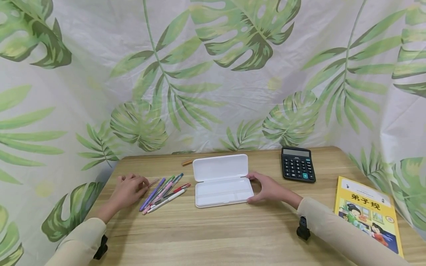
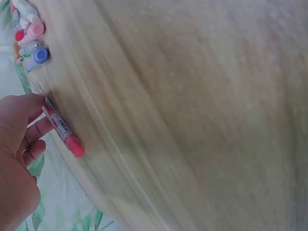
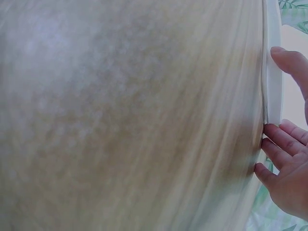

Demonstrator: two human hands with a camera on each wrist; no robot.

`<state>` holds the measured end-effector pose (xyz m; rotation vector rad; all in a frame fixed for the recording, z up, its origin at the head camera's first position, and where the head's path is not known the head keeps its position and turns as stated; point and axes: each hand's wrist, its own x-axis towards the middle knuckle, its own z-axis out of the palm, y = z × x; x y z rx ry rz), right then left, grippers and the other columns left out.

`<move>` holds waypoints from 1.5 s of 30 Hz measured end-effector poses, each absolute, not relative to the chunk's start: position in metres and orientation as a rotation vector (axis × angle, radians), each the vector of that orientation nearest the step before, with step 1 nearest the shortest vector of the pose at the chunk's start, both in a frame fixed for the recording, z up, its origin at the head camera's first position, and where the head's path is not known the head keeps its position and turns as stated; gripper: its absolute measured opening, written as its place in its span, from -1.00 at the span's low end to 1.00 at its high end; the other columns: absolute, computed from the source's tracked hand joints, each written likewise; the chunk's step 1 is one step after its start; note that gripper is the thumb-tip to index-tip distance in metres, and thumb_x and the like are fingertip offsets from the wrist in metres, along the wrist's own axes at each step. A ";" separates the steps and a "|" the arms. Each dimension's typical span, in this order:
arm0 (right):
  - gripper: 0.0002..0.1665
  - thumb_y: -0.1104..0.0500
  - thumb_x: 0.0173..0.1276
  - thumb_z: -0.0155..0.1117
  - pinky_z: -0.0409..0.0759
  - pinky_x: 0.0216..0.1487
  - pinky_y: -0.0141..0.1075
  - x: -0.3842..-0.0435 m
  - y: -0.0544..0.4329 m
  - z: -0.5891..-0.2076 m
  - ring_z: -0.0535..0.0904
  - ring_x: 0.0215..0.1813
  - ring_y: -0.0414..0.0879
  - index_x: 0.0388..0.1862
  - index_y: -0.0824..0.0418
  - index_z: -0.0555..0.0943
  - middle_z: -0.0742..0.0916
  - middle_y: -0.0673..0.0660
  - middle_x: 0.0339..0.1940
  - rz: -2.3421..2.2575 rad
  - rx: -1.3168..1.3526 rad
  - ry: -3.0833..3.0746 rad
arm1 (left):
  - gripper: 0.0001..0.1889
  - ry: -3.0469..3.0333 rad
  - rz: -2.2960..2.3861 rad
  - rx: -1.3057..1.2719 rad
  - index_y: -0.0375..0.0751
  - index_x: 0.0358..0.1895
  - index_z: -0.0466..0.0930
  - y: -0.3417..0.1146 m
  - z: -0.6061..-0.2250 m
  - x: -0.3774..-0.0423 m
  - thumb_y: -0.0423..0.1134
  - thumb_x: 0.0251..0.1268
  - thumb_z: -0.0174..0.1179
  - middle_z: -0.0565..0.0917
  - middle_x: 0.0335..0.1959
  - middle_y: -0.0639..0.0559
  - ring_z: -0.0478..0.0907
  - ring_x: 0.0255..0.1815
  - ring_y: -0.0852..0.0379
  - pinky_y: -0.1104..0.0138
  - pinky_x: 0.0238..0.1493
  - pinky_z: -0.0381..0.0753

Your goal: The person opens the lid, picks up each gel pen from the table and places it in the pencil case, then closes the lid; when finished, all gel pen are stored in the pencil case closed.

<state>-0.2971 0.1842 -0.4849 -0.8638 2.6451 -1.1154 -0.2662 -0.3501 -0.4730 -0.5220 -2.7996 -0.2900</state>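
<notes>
In our left hand (image 1: 129,190), thumb and fingers pinch a red-ended pen (image 2: 60,126) beside other pens (image 1: 163,193); our right hand (image 1: 269,188), thumb and fingers parted, grips the open white pencil case (image 1: 221,168)'s right end.

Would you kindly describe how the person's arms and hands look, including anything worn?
The plain cream fabric left sleeve has a small black left-wrist device near its cuff; the matching cream right sleeve has a similar black right-wrist device. The left hand and right hand are gloveless.
</notes>
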 end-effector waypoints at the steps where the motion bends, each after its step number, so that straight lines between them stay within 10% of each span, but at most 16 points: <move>1: -0.02 -0.04 -0.06 0.73 0.36 0.43 0.10 -0.297 0.184 -0.485 0.53 0.33 0.12 0.29 0.28 0.48 0.67 0.19 0.22 -1.118 -0.861 2.642 | -0.91 -2.799 -0.291 -0.524 -0.01 -0.26 0.69 -0.350 -0.474 -0.267 -0.27 0.25 0.40 0.53 -0.51 0.21 0.40 -0.26 0.05 -0.22 0.00 0.15; 45: 0.00 -0.08 -0.06 0.71 0.36 0.44 0.09 -0.297 0.184 -0.485 0.52 0.34 0.08 0.32 0.24 0.48 0.67 0.15 0.23 -1.116 -0.834 2.636 | -0.92 -2.793 -0.335 -0.422 -0.12 -0.27 0.60 -0.357 -0.484 -0.277 -0.27 0.29 0.33 0.56 -0.39 0.02 0.40 -0.14 -0.15 -0.19 -0.01 0.12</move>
